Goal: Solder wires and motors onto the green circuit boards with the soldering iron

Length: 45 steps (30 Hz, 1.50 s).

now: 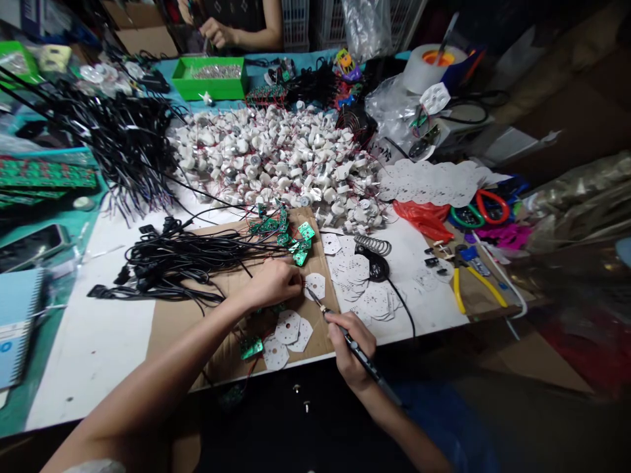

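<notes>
My left hand (275, 281) rests closed on the brown cardboard sheet (197, 328), its fingertips pinching the edge of a white hexagonal disc (315, 286). My right hand (349, 348) grips a black soldering iron (362, 358) like a pen, with the tip pointing up-left at that disc. More white discs (286, 332) and a small green circuit board (251, 347) lie just below my left wrist. A cluster of green boards (290, 236) with black wires (187, 259) sits just above my left hand.
A big heap of small white parts (276, 157) fills the table's middle. Stacks of white discs (365, 289), a spring stand (372, 246), yellow-handled pliers (468, 276) and scissors (486, 207) lie right. A green tray (214, 79) and another person's hands (214, 29) are at the back.
</notes>
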### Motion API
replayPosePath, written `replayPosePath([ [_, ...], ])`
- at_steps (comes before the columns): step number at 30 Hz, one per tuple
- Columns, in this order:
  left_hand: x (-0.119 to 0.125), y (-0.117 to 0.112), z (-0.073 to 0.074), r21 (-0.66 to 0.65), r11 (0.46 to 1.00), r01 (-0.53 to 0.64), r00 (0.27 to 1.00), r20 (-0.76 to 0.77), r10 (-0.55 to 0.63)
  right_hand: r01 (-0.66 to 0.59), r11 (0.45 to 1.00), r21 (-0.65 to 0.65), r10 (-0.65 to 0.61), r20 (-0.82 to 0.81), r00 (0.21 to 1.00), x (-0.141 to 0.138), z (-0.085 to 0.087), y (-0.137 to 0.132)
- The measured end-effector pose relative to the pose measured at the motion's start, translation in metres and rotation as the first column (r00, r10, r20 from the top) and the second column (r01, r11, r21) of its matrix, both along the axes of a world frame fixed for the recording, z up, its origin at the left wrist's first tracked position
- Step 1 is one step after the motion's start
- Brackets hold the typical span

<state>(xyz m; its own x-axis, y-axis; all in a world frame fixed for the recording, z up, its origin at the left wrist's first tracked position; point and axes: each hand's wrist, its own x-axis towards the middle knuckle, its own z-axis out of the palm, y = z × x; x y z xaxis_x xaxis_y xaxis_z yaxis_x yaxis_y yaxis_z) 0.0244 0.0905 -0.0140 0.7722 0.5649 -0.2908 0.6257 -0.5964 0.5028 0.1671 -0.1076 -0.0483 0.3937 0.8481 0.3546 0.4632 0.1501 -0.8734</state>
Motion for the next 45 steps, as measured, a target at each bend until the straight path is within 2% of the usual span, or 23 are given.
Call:
replayPosePath([
  [8,0.0,-0.001,-0.001,-0.001,1.0,0.002,1.0,-0.001,-0.002,-0.016,0.999,-0.03,0.016,-0.012,1.0,-0.001,-0.002,-0.001],
  [16,0.0,-0.001,0.001,0.012,1.0,0.022,1.0,-0.022,-0.022,-0.02,1.0,0.002,0.02,-0.005,1.0,-0.003,-0.004,0.0],
  [27,0.0,0.0,0.005,-0.012,0.999,0.03,0.998,-0.062,-0.031,0.052,0.996,-0.073,-0.062,-0.133,0.989,0.001,-0.006,-0.001],
  [34,0.005,0.004,0.01,-0.058,0.998,0.032,0.992,-0.119,-0.038,0.039,0.996,-0.082,-0.048,-0.119,0.992,0.0,-0.006,0.001],
  [45,0.012,0.005,0.012,-0.038,0.999,0.014,0.979,-0.204,-0.021,0.015,0.999,-0.048,-0.019,-0.084,0.996,0.001,-0.004,0.004],
])
